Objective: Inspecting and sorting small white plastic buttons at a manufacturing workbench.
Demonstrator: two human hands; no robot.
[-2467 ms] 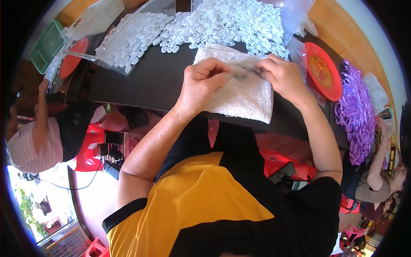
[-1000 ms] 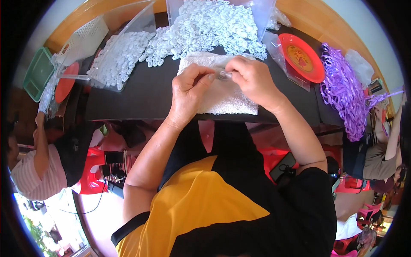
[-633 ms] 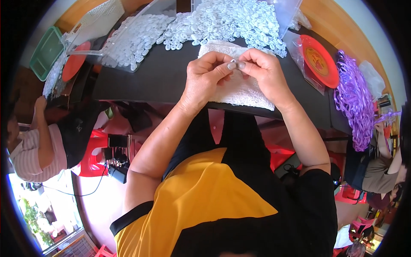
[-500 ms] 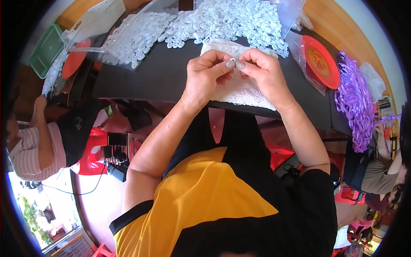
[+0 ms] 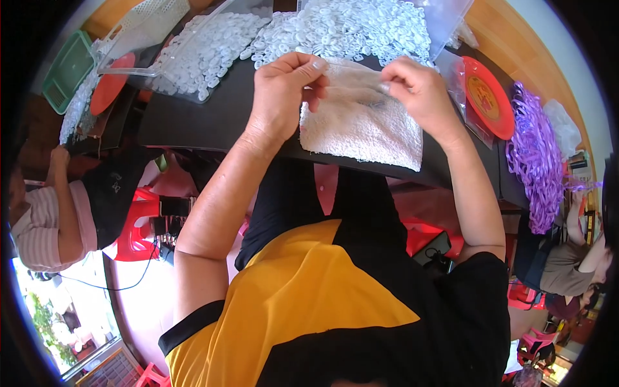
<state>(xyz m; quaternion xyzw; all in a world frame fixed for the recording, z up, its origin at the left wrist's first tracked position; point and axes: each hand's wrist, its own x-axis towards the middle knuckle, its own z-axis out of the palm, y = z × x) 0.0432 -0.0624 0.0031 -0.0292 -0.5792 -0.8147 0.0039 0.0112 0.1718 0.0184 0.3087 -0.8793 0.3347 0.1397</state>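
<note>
My left hand [image 5: 284, 93] hovers by the left edge of a white towel [image 5: 361, 138] on the dark table. Its thumb and forefinger are pinched together; whatever they hold is too small to make out. Across the towel, near its far right corner, my right hand [image 5: 422, 97] has its fingers curled in a pinch, and its contents are hidden too. A gap separates the two hands, with bare, creased cloth below. Just beyond them spreads a heap of small white oval plastic rings [image 5: 348, 32]. More such pieces spill from a clear plastic tub [image 5: 145, 73] at the left.
To the right lie a red plate [image 5: 503, 113], a clear plastic bag and a bundle of purple ribbon [image 5: 535, 161]. At far left are an orange-red plate [image 5: 111, 87], a green basket [image 5: 58, 97] and a co-worker's hand [image 5: 59, 157]. Another person sits at far right.
My hands, whose fingertips met over the towel, have moved apart: the left one leftward, the right one rightward. More of the towel shows between them.
</note>
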